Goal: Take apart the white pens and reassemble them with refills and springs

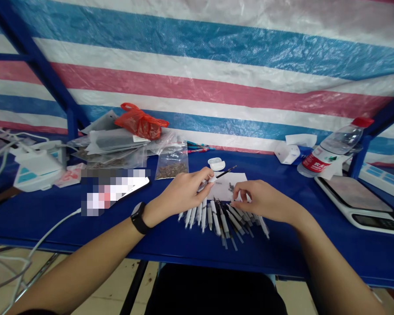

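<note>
My left hand [192, 188] is closed round a slim pen-like stick [226, 171], its dark end pointing up and to the right; a bit of white shows at the fingertips. My right hand [264, 199] hovers at the right edge of a white sheet of paper [221, 189], fingers curled and the tips close together; whatever they may pinch is too small to make out. Small grey pieces [231, 187] lie on the paper beside these fingertips. Below both hands spreads a row of several pen-like sticks [225, 221], white and grey, some in clear sleeves. Behind the paper sits a small open white case [216, 164].
Bags of brown bits [172, 168] and a red plastic bag [139, 122] lie at the back left. A phone [131, 188] with a cable and a power strip [39, 166] are left. A bottle [331, 151] and a scale [361, 203] stand right on the blue table [170, 245].
</note>
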{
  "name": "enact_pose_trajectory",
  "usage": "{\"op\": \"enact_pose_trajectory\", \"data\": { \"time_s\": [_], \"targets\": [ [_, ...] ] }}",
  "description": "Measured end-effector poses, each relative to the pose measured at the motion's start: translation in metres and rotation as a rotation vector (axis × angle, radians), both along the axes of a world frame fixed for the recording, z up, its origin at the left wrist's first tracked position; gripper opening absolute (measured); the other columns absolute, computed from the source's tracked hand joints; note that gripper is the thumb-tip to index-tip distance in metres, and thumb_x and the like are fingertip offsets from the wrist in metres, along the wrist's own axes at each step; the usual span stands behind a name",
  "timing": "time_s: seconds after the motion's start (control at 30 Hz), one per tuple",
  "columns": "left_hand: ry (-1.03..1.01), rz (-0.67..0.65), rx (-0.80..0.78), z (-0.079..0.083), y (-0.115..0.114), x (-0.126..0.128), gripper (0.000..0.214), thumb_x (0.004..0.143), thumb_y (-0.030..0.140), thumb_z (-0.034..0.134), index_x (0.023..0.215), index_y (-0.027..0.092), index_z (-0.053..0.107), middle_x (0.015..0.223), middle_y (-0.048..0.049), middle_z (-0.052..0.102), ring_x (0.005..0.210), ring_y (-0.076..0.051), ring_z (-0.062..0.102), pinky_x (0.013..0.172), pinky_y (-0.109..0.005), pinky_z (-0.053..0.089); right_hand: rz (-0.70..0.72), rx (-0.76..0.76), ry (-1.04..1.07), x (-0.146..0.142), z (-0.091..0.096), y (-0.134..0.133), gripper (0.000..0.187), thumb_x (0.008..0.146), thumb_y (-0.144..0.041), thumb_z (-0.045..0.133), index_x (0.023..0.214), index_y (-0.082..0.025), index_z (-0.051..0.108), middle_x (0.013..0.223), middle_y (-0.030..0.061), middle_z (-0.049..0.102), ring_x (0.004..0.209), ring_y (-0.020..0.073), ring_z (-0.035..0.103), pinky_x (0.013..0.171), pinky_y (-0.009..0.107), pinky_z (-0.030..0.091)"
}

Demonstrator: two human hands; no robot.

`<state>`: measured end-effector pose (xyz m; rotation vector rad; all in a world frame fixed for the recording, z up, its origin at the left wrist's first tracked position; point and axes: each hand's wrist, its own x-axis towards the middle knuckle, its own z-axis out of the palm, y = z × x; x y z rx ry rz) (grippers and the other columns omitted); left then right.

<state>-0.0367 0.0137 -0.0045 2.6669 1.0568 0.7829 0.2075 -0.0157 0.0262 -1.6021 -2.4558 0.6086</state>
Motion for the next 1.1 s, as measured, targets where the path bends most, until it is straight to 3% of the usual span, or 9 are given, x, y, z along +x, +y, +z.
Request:
{"op": "enact_pose_trajectory", "data": {
  "time_s": [0.2, 0.37, 0.47, 0.6, 0.67, 0.8, 0.87, 1.1],
  "targets": [
    [-0.015, 0.022, 0.049, -0.001, 0.001, 0.0, 0.035, 0.102, 0.029, 0.042, 0.135, 0.02, 0.052, 0.088, -0.0036, 0.074, 0.061, -0.015, 0.068, 0.056, -0.023, 0.046, 0.052, -0.07, -0.019, -0.006, -0.01, 0.001, 0.013, 0.089, -0.032, 0.067, 0.091, -0.019, 0.07, 0.068, -0.0011, 0.063, 0.06, 0.0146, 0.055, 0.062, 0.026, 0.036],
    [-0.039, -0.033, 0.086, -0.002, 0.001, -0.001, 0.045, 0.104, 0.027, 0.041, 0.148, 0.023, 0.047, 0.107, -0.0065, 0.076, 0.062, -0.013, 0.066, 0.061, -0.023, 0.049, 0.032, -0.081, -0.005, -0.013, -0.015, 0.001, 0.011, 0.087, -0.027, 0.066, 0.08, -0.018, 0.067, 0.064, -0.0007, 0.06, 0.057, 0.0142, 0.052, 0.06, 0.026, 0.035],
    [-0.042, -0.038, 0.106, -0.004, 0.001, -0.002, 0.044, 0.104, 0.026, 0.042, 0.147, 0.023, 0.049, 0.113, -0.0069, 0.076, 0.065, -0.013, 0.067, 0.062, -0.023, 0.05, 0.017, -0.09, 0.022, -0.014, -0.016, 0.001, 0.009, 0.086, -0.02, 0.061, 0.078, -0.018, 0.067, 0.065, -0.0007, 0.06, 0.057, 0.0136, 0.051, 0.06, 0.026, 0.036],
    [-0.04, -0.039, 0.133, -0.005, 0.001, -0.001, 0.042, 0.104, 0.026, 0.041, 0.145, 0.022, 0.052, 0.113, -0.007, 0.076, 0.064, -0.012, 0.067, 0.06, -0.022, 0.05, 0.02, -0.044, 0.06, -0.012, -0.015, 0.004, 0.01, 0.087, -0.027, 0.062, 0.086, -0.019, 0.066, 0.066, -0.0016, 0.061, 0.057, 0.0137, 0.053, 0.06, 0.026, 0.036],
    [-0.041, -0.044, 0.159, -0.005, 0.002, -0.001, 0.041, 0.105, 0.026, 0.04, 0.144, 0.02, 0.053, 0.114, -0.0077, 0.076, 0.063, -0.012, 0.067, 0.058, -0.022, 0.049, -0.07, 0.079, 0.089, -0.008, -0.013, 0.006, 0.011, 0.09, -0.029, 0.059, 0.086, -0.02, 0.064, 0.067, -0.0021, 0.063, 0.058, 0.0141, 0.055, 0.06, 0.025, 0.036],
    [-0.046, -0.052, 0.22, -0.005, 0.003, -0.001, 0.038, 0.105, 0.027, 0.038, 0.138, 0.018, 0.056, 0.11, -0.0071, 0.077, 0.058, -0.011, 0.065, 0.054, -0.022, 0.046, -0.384, 0.309, 0.022, -0.002, -0.01, 0.012, 0.011, 0.089, -0.029, 0.059, 0.084, -0.021, 0.065, 0.068, 0.0003, 0.067, 0.065, 0.0181, 0.062, 0.06, 0.026, 0.035],
    [-0.039, -0.052, 0.237, -0.006, 0.003, -0.001, 0.037, 0.105, 0.027, 0.039, 0.135, 0.017, 0.058, 0.105, -0.0064, 0.077, 0.055, -0.011, 0.063, 0.052, -0.023, 0.045, -0.44, 0.293, -0.045, -0.001, -0.011, 0.014, 0.011, 0.089, -0.029, 0.061, 0.084, -0.021, 0.067, 0.074, 0.0025, 0.071, 0.07, 0.0203, 0.065, 0.06, 0.027, 0.036],
    [-0.009, -0.03, 0.276, -0.006, 0.002, -0.002, 0.034, 0.105, 0.027, 0.039, 0.129, 0.017, 0.061, 0.097, -0.005, 0.077, 0.057, -0.011, 0.064, 0.051, -0.022, 0.044, -0.406, 0.18, -0.103, -0.013, -0.025, 0.017, 0.008, 0.087, -0.029, 0.068, 0.087, -0.021, 0.071, 0.086, 0.0049, 0.077, 0.083, 0.0234, 0.07, 0.066, 0.029, 0.04]
  ]
}}
